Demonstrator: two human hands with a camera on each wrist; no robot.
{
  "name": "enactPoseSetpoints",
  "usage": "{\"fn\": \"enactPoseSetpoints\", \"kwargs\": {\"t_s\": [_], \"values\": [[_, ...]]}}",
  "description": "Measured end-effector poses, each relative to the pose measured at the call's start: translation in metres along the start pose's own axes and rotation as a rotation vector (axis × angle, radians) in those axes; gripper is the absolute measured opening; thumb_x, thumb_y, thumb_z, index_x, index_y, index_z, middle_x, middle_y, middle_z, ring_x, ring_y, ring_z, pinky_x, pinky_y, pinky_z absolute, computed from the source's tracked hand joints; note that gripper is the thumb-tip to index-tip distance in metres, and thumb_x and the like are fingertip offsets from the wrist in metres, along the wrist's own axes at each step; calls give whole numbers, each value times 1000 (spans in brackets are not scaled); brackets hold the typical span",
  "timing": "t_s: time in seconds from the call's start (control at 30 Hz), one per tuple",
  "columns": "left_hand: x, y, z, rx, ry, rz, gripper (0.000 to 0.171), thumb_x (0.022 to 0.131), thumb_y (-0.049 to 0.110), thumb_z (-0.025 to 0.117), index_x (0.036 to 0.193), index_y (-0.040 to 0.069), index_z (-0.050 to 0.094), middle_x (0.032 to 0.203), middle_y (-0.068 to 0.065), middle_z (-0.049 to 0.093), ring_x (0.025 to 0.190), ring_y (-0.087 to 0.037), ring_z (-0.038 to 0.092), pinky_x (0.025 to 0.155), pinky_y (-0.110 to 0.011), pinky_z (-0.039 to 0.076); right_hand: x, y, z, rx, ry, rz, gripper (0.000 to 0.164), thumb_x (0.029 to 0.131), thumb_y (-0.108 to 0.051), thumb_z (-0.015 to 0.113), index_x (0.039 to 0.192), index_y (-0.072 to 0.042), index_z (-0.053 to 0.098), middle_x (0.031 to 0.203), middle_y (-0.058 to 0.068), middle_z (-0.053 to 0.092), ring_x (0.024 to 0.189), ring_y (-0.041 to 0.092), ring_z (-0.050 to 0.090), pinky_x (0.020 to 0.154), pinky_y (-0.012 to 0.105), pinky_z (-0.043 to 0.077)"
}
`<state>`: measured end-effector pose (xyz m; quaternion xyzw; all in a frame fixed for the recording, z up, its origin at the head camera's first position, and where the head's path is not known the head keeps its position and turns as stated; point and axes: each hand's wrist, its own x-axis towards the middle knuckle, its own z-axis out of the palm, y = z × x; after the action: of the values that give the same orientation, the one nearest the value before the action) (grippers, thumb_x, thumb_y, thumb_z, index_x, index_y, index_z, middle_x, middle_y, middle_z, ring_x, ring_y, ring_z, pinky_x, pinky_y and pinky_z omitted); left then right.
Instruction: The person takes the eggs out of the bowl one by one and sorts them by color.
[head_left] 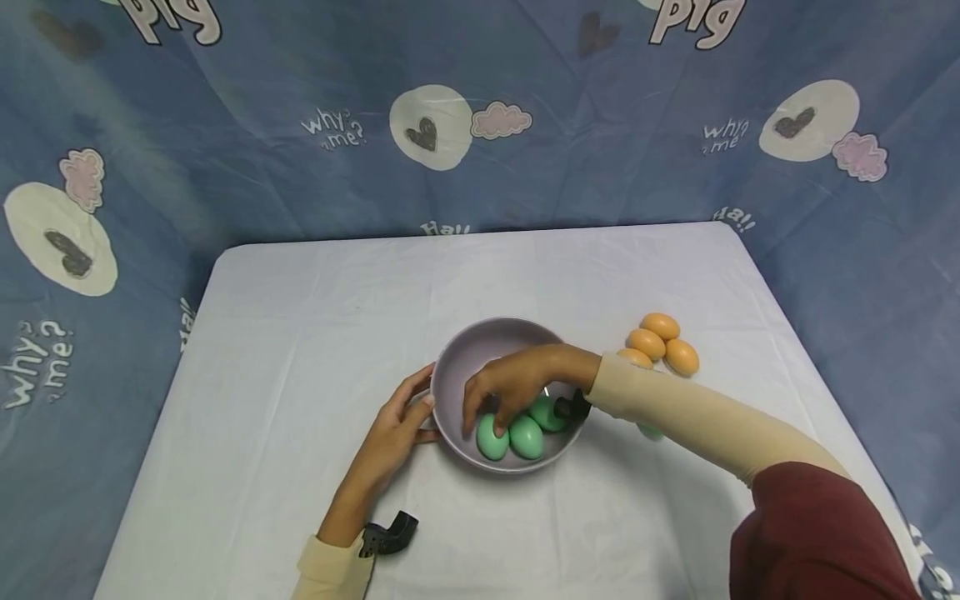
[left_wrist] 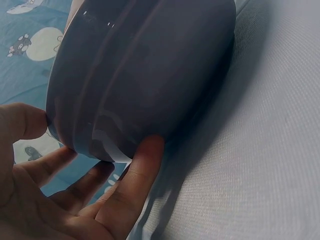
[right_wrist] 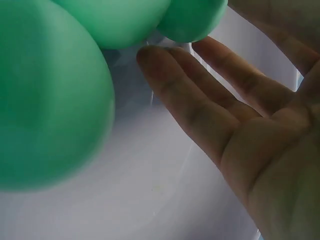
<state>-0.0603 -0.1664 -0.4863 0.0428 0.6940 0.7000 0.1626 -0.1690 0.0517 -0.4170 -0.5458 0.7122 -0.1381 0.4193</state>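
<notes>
Three smooth green eggs (head_left: 527, 438) sit in a round, grey-purple bowl (head_left: 461, 367). The left hand (head_left: 397, 423) holds the bowl's side. The right hand (head_left: 513, 381) has its fingers spread by one egg — I cannot tell if they pinch it. A sleeve (head_left: 697, 412) partly hides an orange egg (head_left: 633, 357) and something green (head_left: 651, 433).

one bowl (head_left: 454, 379), four orange eggs (head_left: 660, 326), perhaps four green (head_left: 527, 438).
</notes>
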Motion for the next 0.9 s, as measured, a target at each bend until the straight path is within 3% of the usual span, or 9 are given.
{"fn": "enactPoseSetpoints", "kwargs": {"t_s": [0.27, 0.63, 0.9], "values": [[1, 0, 1, 6, 17, -13, 52, 106, 29, 52, 154, 24, 36, 155, -10, 39, 124, -30, 57, 81, -35, 62, 1, -1, 2, 12, -9, 13, 37, 85, -17, 80, 120, -24, 74, 124, -11, 66, 115, 3, 55, 104, 21, 42], [0, 2, 2, -6, 24, -10, 51, 106, 26, 52, 154, 23, 36, 155, -11, 39, 123, -35, 56, 80, -35, 62, -1, -1, 3, 5, -4, 22, 27, 85, -19, 79, 112, -24, 77, 111, -15, 71, 105, 2, 58, 98, 19, 44], [0, 2, 2, -9, 22, -12, 50, 106, 26, 51, 154, 25, 37, 155, -11, 39, 124, -35, 55, 80, -36, 62, -1, 0, 4, -2, -10, -20, 26, 86, -18, 79, 111, -21, 77, 111, -10, 71, 102, 4, 57, 94, 17, 44]]}}
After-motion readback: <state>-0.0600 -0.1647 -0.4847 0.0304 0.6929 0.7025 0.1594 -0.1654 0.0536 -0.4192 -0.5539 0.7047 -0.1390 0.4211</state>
